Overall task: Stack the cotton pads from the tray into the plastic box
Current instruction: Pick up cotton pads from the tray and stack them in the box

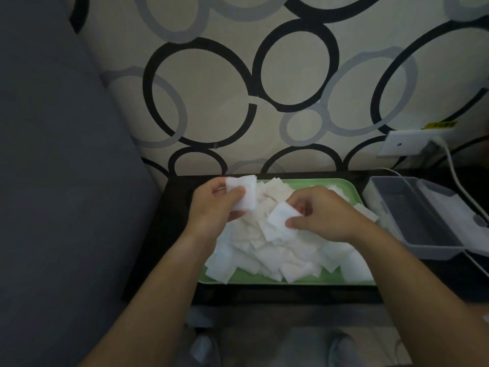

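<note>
A loose heap of white square cotton pads point(275, 250) fills the pale green plastic tray point(344, 185) on the dark table point(264, 294). The left hand point(211, 207) pinches a small stack of pads point(244, 193); the right hand point(321, 213) pinches one pad point(279, 217) above the heap. The clear plastic box point(415, 215) sits open just right of the tray.

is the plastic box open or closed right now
Open. The box shows its dark, bare inside from above, and its lid lies flipped back along its right side.
</note>
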`<state>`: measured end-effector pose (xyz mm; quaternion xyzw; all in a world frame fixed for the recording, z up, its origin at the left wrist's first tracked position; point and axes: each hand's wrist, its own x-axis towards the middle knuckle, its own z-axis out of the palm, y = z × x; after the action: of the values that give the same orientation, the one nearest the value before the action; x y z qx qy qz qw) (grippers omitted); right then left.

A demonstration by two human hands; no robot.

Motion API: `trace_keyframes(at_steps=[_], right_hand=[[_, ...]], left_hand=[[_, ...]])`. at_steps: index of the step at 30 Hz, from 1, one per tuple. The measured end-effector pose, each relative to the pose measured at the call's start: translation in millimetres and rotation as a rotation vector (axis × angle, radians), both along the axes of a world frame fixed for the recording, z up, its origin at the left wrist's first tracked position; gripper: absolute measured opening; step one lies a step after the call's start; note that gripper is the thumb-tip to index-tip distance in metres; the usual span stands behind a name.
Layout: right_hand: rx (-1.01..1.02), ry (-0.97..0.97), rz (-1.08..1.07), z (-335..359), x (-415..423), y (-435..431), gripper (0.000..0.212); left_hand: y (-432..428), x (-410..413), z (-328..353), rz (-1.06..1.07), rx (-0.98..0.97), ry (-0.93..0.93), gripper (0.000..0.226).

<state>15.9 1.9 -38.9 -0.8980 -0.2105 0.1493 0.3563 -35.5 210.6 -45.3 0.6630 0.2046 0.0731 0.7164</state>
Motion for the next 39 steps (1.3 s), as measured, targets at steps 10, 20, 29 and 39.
trace_keyframes(at_steps=[10, 20, 29, 39], right_hand=[[0.699, 0.375, -0.161, 10, -9, 21, 0.017], [0.542, 0.230, -0.197, 10, -8, 37, 0.019], [0.303, -0.044, -0.251, 3, -8, 46, 0.028], [-0.134, -0.130, 0.082, -10, -4, 13, 0.033]], left_hand=[[-26, -5, 1, -0.043, -0.063, -0.039, 0.021], [-20, -12, 6, -0.128, -0.053, -0.054, 0.016], [-2, -17, -3, -0.090, -0.018, -0.083, 0.016], [19, -8, -13, 0.093, 0.003, 0.017, 0.015]])
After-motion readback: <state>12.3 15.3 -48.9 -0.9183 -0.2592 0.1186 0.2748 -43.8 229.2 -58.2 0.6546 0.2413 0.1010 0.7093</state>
